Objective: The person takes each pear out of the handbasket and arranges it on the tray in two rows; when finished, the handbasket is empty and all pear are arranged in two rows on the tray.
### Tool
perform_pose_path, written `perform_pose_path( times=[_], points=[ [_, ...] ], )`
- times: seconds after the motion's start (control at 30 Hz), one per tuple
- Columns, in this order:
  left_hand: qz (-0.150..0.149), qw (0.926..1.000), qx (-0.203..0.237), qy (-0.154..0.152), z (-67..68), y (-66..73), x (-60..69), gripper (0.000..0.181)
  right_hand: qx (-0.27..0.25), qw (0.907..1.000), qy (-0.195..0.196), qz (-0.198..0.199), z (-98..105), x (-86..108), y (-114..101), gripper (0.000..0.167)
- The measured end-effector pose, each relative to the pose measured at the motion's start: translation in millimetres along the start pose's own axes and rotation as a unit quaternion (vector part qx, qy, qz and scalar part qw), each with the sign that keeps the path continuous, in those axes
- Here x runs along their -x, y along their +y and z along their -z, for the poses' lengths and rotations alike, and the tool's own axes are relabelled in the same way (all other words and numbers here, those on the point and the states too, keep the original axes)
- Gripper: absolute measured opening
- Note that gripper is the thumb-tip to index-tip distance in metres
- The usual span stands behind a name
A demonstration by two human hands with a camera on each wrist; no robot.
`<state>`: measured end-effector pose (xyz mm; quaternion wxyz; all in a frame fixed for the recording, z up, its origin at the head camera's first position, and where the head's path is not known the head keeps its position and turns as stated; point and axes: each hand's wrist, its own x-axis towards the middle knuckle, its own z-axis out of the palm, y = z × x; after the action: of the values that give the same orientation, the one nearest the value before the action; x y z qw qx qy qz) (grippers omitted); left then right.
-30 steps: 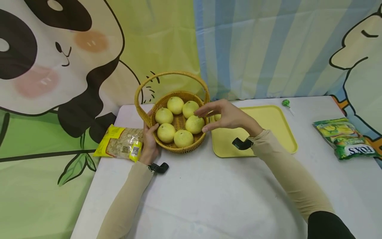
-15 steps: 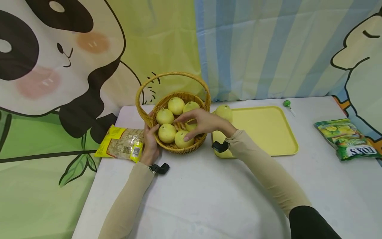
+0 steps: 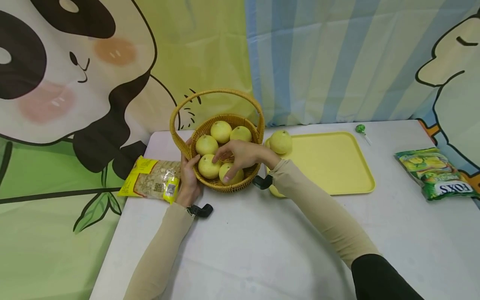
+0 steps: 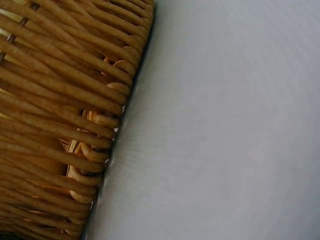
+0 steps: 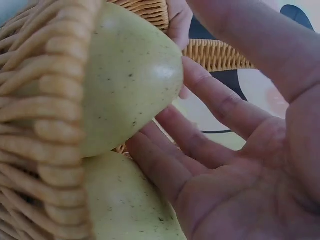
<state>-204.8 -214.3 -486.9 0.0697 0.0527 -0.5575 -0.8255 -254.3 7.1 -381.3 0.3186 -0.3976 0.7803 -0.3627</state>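
A wicker basket (image 3: 249, 177) with several pale green round fruits (image 3: 221, 132) stands near the back of the table. My left hand (image 3: 188, 179) grips its left side, thumb over the rim; the left wrist view shows only the woven wall (image 4: 60, 100) and white cloth. Over the basket's front right part, my right hand (image 3: 243, 155) reaches in with fingers spread, hiding part of the inside. In the right wrist view, the fingertips of the right hand (image 5: 225, 150) touch or nearly touch a fruit (image 5: 135, 80), with another fruit (image 5: 130, 200) below it.
Right of the basket lies a yellow tray (image 3: 330, 166), with a fruit (image 3: 280, 142) at its back left corner and others partly hidden at its left side. A yellow bag (image 3: 151, 179) is at the left; a green lollipop (image 3: 360, 128) and green bag (image 3: 435, 173) are at the right.
My right hand has moved left and slightly down, from the basket's right edge into its middle, uncovering fruit at the tray's left side. My left hand still holds the basket.
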Motion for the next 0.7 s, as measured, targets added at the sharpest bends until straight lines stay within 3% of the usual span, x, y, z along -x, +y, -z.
perform_pose_path(
  times=[0.17,0.5,0.7],
  points=[
    [-0.002,1.0,-0.006,0.007,1.1,0.3,0.1,0.058,-0.007,0.9999,-0.002,-0.01,-3.3,-2.2,2.2,0.067],
    [-0.006,0.9999,-0.012,-0.001,3.1,-0.5,-0.9,0.059,0.064,0.9967,-0.041,0.031,-4.6,0.0,7.5,0.062],
    [-0.005,0.9999,-0.01,-0.003,3.3,-1.6,-1.2,0.058,0.077,0.995,-0.05,0.041,-2.7,0.1,10.7,0.073]
  ],
)
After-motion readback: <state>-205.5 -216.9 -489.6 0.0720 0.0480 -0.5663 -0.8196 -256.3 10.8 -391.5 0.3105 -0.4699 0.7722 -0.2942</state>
